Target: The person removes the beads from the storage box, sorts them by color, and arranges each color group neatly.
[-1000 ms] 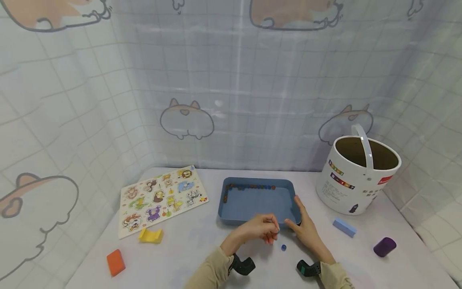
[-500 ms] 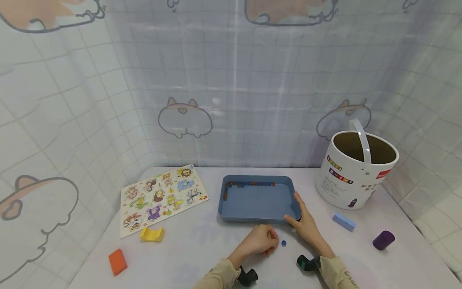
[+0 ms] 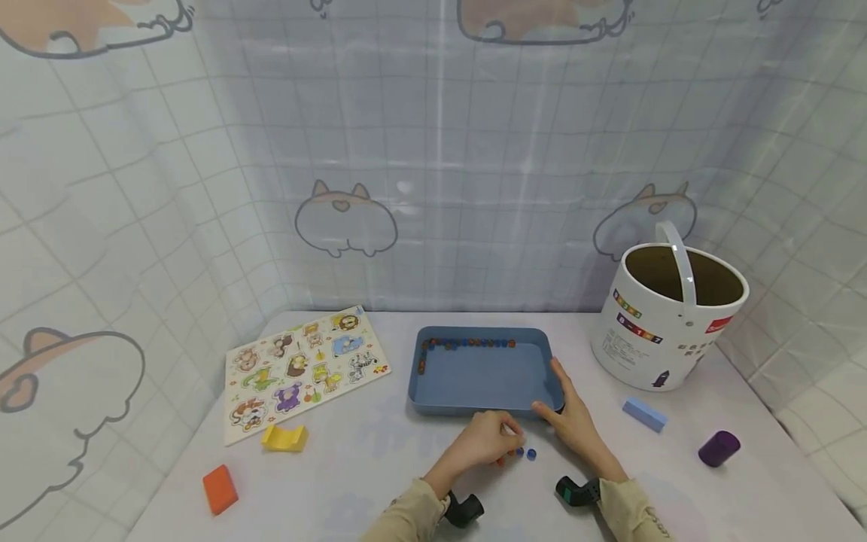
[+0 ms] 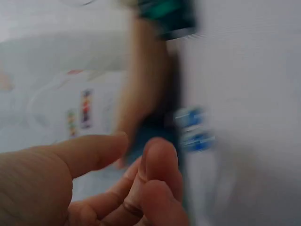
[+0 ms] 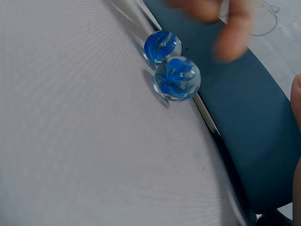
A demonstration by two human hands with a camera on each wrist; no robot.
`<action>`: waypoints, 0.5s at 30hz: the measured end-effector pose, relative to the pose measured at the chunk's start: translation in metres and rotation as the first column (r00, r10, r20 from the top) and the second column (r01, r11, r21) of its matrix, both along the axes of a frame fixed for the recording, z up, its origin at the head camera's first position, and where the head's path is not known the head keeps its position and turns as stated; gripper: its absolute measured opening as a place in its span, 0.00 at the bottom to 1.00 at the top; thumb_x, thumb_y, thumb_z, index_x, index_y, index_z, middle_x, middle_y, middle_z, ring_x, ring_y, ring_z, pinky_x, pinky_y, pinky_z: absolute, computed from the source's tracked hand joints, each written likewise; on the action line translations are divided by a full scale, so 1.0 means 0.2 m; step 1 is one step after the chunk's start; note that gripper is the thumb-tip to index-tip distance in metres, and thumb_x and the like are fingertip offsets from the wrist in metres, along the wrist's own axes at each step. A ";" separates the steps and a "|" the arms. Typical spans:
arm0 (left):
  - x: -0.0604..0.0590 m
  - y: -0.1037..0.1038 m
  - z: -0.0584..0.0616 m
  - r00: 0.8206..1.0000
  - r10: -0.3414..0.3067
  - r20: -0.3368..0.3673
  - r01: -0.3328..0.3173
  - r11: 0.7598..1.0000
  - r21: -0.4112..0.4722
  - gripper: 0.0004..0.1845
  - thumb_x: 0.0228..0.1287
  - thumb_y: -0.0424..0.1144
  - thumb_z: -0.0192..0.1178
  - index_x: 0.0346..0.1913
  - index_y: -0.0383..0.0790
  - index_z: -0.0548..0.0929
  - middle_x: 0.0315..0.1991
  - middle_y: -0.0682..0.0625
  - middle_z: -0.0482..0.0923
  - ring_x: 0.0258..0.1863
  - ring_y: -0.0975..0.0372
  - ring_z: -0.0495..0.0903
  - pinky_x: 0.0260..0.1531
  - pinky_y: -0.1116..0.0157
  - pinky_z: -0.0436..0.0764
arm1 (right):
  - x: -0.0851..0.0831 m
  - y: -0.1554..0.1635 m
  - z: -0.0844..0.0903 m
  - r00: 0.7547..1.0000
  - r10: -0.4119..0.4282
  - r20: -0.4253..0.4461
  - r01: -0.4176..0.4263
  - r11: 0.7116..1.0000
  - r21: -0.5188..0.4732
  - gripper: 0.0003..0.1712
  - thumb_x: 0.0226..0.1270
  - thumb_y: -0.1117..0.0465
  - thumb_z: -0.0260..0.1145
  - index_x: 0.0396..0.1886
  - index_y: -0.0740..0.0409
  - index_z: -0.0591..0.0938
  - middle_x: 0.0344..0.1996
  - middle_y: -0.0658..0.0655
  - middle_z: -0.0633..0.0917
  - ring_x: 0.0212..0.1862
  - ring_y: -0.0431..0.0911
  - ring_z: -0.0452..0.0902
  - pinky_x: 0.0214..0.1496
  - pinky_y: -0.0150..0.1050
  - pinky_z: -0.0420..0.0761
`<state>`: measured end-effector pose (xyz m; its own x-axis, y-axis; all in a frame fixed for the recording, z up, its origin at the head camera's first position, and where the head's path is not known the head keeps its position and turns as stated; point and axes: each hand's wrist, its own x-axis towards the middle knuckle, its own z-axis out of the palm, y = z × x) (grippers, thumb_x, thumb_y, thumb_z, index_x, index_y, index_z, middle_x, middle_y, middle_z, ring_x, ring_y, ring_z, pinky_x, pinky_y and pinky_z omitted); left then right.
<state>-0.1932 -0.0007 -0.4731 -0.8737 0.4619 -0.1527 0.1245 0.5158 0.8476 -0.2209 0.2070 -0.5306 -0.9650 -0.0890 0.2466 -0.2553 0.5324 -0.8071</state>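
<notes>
A blue tray (image 3: 433, 395) sits mid-table with a row of several marbles (image 3: 467, 344) along its back wall. In front of it two blue marbles (image 3: 525, 453) (image 5: 170, 63) (image 4: 193, 129) lie side by side on the table, touching the tray's front wall (image 5: 244, 117). My left hand (image 3: 493, 439) hovers just left of them, fingers loosely curled, thumb and fingers (image 4: 157, 162) apart with nothing seen between them. A small orange spot (image 3: 500, 461) shows under its fingertips. My right hand (image 3: 567, 418) rests with straight fingers against the tray's front right corner.
A white bucket (image 3: 667, 320) with a handle stands at the back right. A light-blue block (image 3: 644, 415) and a purple cylinder (image 3: 718, 448) lie at the right. An animal puzzle board (image 3: 305, 369), a yellow block (image 3: 284, 438) and an orange block (image 3: 220, 489) lie at the left.
My left hand came down from the tray's front edge to the table. A second blue marble now lies beside the first. The right hand stayed at the tray corner.
</notes>
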 end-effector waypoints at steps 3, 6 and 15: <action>-0.08 -0.02 0.08 0.999 -0.026 0.027 0.024 0.998 0.061 0.09 0.67 0.42 0.60 0.42 0.40 0.84 0.23 0.49 0.83 0.14 0.60 0.78 0.17 0.62 0.78 | 0.00 0.00 0.00 1.000 0.000 -0.004 0.000 1.000 0.000 0.53 0.63 0.55 0.69 0.79 0.53 0.47 0.77 0.64 0.50 0.75 0.67 0.47 0.69 0.68 0.53; -0.19 -0.02 0.15 0.998 -0.014 0.058 0.007 0.994 0.109 0.12 0.69 0.43 0.58 0.47 0.39 0.83 0.28 0.46 0.85 0.19 0.57 0.81 0.24 0.58 0.81 | 0.00 0.00 0.00 1.000 -0.002 0.002 0.002 1.000 0.004 0.52 0.64 0.54 0.68 0.79 0.52 0.46 0.77 0.64 0.50 0.75 0.67 0.46 0.69 0.68 0.53; -0.55 0.07 0.19 0.975 0.156 0.160 -0.174 0.978 0.111 0.16 0.71 0.42 0.55 0.53 0.37 0.82 0.34 0.46 0.85 0.22 0.62 0.80 0.29 0.62 0.79 | 0.01 -0.01 0.01 1.000 0.028 -0.012 -0.028 0.999 -0.022 0.51 0.65 0.57 0.67 0.78 0.57 0.46 0.78 0.62 0.45 0.76 0.67 0.42 0.69 0.68 0.51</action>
